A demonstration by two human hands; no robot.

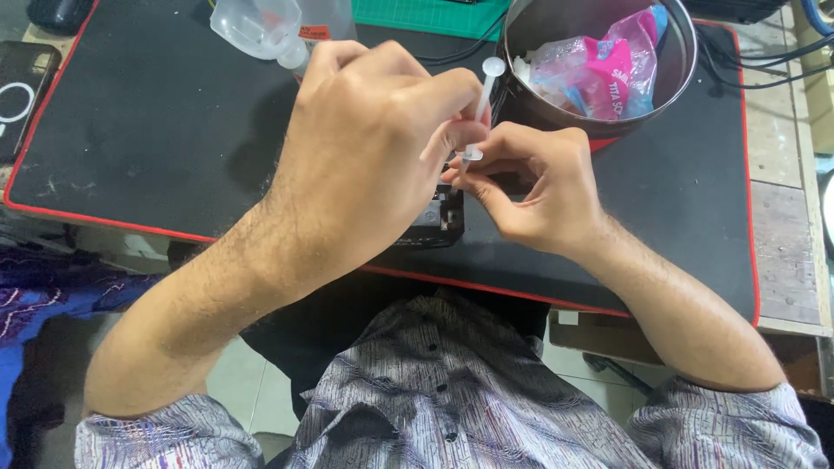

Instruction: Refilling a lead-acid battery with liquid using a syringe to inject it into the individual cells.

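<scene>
bare black mat (148,130) left, metal bowl (599,65) crowding right, clear bottle (261,26) behind

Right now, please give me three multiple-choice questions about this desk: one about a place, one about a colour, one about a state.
1. Where does the metal bowl stand?
A. far right of the mat
B. on the floor
C. on the lap

2. What colour is the edge of the black mat?
A. green
B. red
C. yellow

3. How is the syringe held?
A. lying free
B. inside the bowl
C. between both hands

A: it sits at the mat's far right.
B: red trim shows.
C: left hand and right hand pinch it.
</scene>
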